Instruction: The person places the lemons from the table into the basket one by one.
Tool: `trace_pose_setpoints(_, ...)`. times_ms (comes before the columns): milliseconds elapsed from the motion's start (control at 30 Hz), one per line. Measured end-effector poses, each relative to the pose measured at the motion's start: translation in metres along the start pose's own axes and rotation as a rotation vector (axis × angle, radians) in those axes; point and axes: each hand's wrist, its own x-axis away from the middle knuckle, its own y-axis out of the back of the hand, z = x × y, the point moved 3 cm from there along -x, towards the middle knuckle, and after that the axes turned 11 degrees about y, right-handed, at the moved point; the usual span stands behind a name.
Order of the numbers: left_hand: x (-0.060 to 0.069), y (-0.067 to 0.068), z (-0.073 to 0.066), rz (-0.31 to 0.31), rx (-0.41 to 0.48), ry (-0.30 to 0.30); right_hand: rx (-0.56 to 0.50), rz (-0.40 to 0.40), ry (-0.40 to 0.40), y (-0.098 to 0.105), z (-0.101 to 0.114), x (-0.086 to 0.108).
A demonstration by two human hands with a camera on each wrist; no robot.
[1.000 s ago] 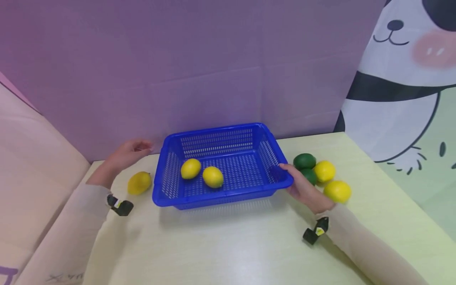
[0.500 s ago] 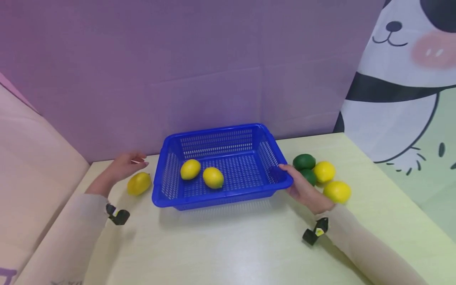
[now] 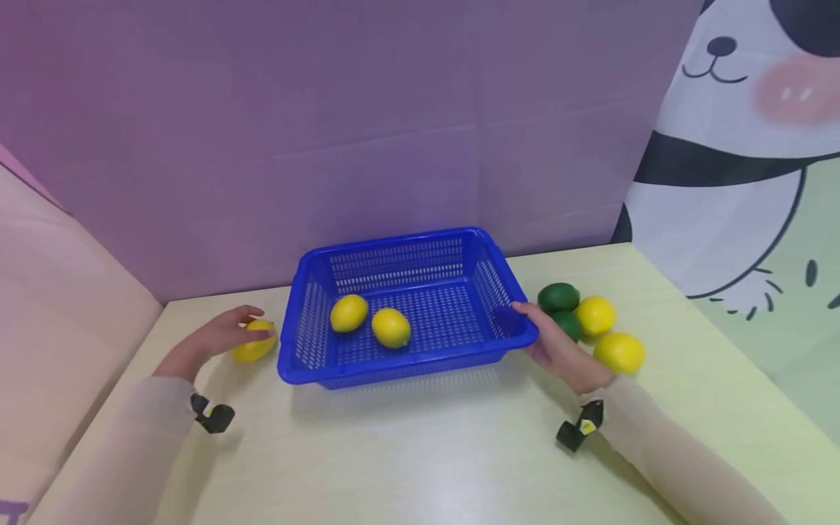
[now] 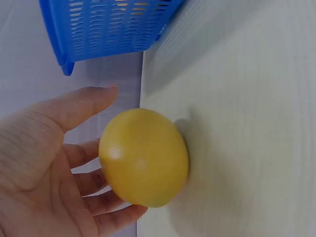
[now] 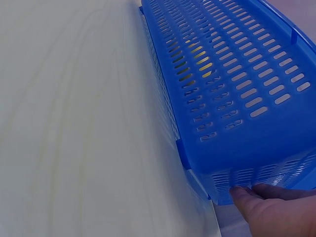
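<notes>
Two oval lemons [image 3: 391,328] lie in the slotted plastic basket [image 3: 446,313], which the right hand [image 3: 556,351] grips. The left hand [image 3: 219,335], relaxed and unclenched, curves around another smooth lemon [image 4: 143,160] on the table [image 3: 394,459].

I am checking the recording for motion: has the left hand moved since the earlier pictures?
Yes. Judged against the far edge of the table, the left hand has moved down the head view, to the leftmost lemon.
</notes>
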Motion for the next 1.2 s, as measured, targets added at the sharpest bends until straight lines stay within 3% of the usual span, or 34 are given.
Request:
trace_pose_setpoints(167,-0.005,-0.006,0.004,-0.010,0.003,0.028,-0.013,0.006,0.003,0.000,0.000,0.000)
trace_pose_setpoints(367,-0.010,-0.010,0.008,-0.036,0.001,-0.004,-0.002,0.013,-0.001,0.000,0.000,0.001)
trace_pose_setpoints(567,-0.011,-0.014,0.008,-0.043,0.006,0.025,0.013,0.005,-0.009,0.001,0.000,0.000)
trace_pose_setpoints(1200,-0.011,-0.013,0.006,-0.110,-0.001,0.008,0.003,0.001,-0.006,-0.001,0.001,0.001)
